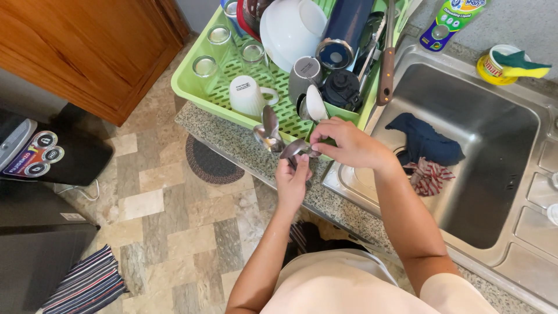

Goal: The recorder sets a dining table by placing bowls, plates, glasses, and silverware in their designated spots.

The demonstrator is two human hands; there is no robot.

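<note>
Pale cloth over the person's chest fills the bottom edge, cut off by the frame, and both bare forearms rise from it toward the counter. Left hand [292, 181] is clenched around the handles of a bunch of metal spoons [273, 135]; the handles are hidden inside the fist, so the count is unclear, though at least 3 shiny oval bowls fan out above it. Right hand [343, 143] pinches the bowl end of 1 of those spoons between thumb and fingertips, which cover the contact point. The bunch sits over the speckled granite counter edge [232, 139], just in front of a lime-green plastic dish rack [192, 87] with a slotted floor.

Inside the rack stand a white ceramic mug [247, 96], 3 clear glasses [220, 43], a grey cup [304, 74], a white bowl [290, 26] and a dark blue flask [344, 32]; its far end is cut off by the frame. To the right, a stainless steel sink [494, 128] holds a crumpled navy cloth [427, 142] and a red-striped rag [430, 177]. A yellow-and-green sponge [520, 64] rests on a tub at the sink's rim. Below lies a patterned stone tile floor [174, 232].
</note>
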